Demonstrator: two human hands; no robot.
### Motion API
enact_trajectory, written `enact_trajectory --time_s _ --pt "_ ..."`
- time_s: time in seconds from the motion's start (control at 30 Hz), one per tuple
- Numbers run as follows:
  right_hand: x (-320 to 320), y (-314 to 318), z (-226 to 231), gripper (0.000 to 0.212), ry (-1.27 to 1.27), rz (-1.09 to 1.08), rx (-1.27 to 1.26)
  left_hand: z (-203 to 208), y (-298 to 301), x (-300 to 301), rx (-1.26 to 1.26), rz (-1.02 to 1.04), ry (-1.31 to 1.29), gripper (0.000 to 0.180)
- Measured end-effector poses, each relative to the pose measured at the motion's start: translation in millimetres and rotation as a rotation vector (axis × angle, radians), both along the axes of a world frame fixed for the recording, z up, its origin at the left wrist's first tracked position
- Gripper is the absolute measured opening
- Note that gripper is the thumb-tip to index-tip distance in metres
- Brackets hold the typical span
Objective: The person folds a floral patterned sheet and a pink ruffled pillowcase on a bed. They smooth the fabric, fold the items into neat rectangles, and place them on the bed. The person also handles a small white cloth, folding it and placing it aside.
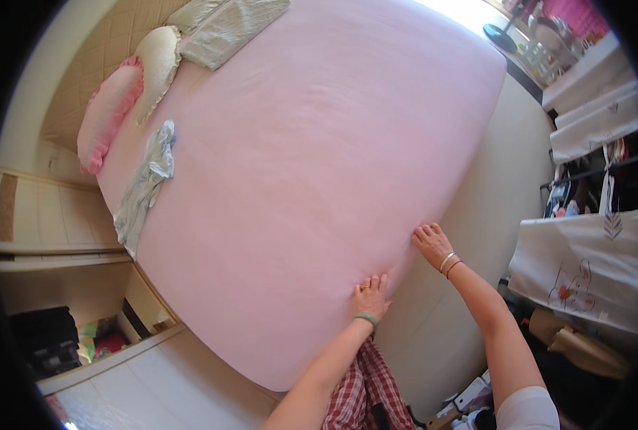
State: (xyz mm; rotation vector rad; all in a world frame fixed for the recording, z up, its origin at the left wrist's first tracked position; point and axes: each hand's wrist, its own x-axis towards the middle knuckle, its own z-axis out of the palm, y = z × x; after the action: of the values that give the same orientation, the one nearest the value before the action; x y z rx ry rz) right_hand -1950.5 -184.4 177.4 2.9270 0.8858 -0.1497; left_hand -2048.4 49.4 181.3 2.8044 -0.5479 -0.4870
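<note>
A pink fitted sheet (283,158) covers the large mattress in front of me. My left hand (373,297) lies on the sheet close to the near right corner, its fingers stretched out and apart. Farther along the right edge, my right hand (432,242) has bent fingers closed on the sheet at the mattress rim. Slight puckers run in the cloth beside both hands. Under my right fingers the cloth is partly hidden.
A crumpled pale garment (147,183) lies at the bed's left side. Beyond it are a pink ruffled pillow (110,111), a cream pillow (158,68) and folded grey bedding (233,30). White cloth-covered shelving (584,272) stands right; an open cabinet compartment (82,330) is at left.
</note>
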Motion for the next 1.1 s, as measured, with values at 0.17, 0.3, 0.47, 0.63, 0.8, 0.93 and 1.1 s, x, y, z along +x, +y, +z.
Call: enact_trajectory --time_s 0.17,0.3,0.47,0.63,0.8,0.93,1.1 --pt "32.4 -12.6 -15.4 0.006 0.054 0.303 0.029 -43.1 -25.2 17.7 -0.038 0.167 0.021 0.036" --pt "61.9 -12.0 -14.4 0.005 0.251 0.510 0.090 -59.9 -20.4 19.6 -0.096 0.059 0.035 0.018" --pt "54.6 -27.0 1.4 0.005 0.510 0.636 0.100 -37.3 -17.5 2.8 -0.332 -0.028 0.185 0.015" --pt "44.4 -32.7 -8.7 0.010 0.606 0.611 0.005 -6.5 -7.1 -2.7 -0.356 -0.224 0.217 0.036" --pt "121.2 2.5 29.4 0.014 0.795 0.941 0.119 4.3 62.7 84.0 -0.807 -0.232 0.182 0.037" --pt "266.4 133.7 10.3 0.055 0.242 0.599 0.309 -28.5 150.7 238.5 -0.283 0.137 -0.317 0.042" --pt "312.1 201.5 -27.3 0.065 0.239 0.664 0.332 -42.5 133.4 246.3 -0.295 -0.113 -0.113 0.053"
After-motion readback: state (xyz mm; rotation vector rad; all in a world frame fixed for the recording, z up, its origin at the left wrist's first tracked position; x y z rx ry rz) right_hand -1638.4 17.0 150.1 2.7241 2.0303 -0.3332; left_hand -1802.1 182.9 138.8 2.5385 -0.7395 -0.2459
